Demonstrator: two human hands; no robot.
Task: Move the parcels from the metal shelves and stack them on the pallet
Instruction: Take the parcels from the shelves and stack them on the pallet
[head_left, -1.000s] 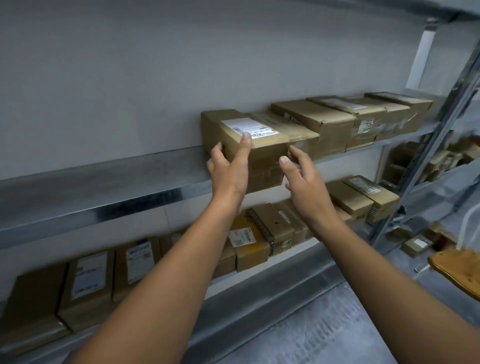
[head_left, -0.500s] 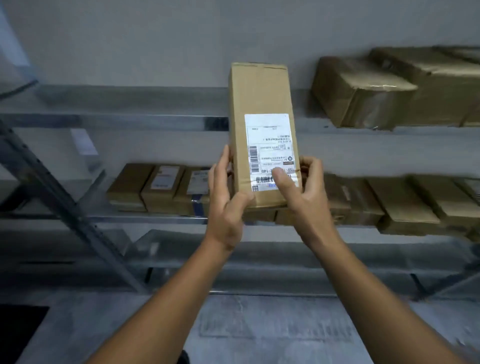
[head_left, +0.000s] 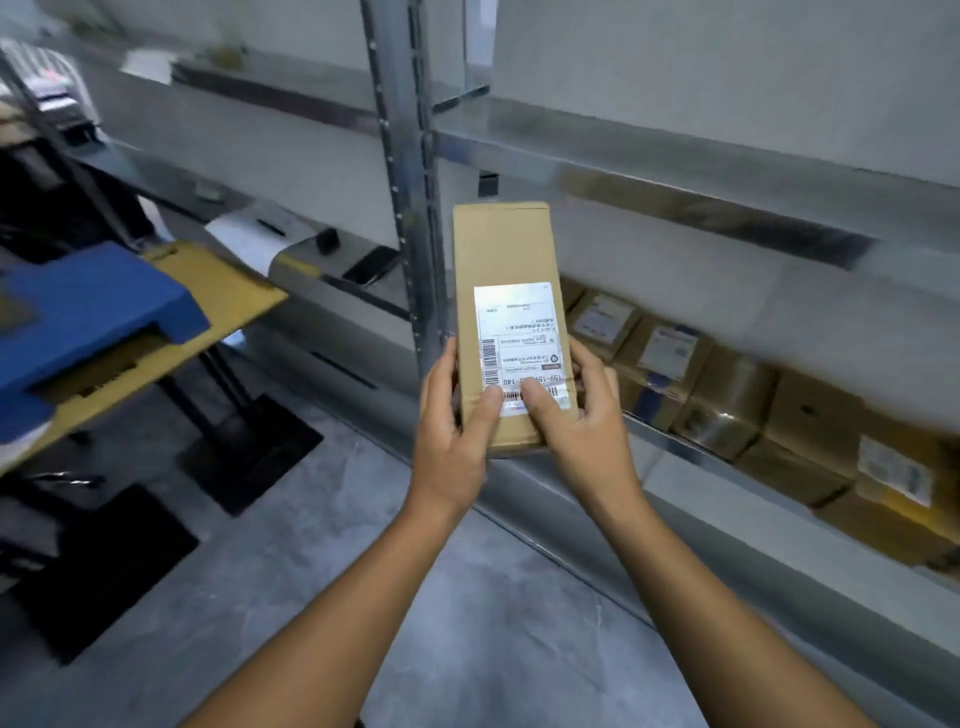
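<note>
Head view, from the left: the blue pallet (head_left: 93, 306) lies on a yellow board (head_left: 228, 291), well apart from my hands. Just right of it stands the upright post (head_left: 405, 156) of the metal shelves (head_left: 675, 156). My left hand (head_left: 452, 441) grips the parcel (head_left: 506, 249) at its near left edge, thumb across the front. I hold the parcel in the air in front of the post, clear of shelf and pallet. Its long axis runs up and away from me, the far end topmost. The white label (head_left: 519, 343) faces me on the nearer half. My right hand (head_left: 576, 431) grips the near right edge, thumb on the label. Further right, other parcels (head_left: 727, 405) sit in a row on the lower shelf.
</note>
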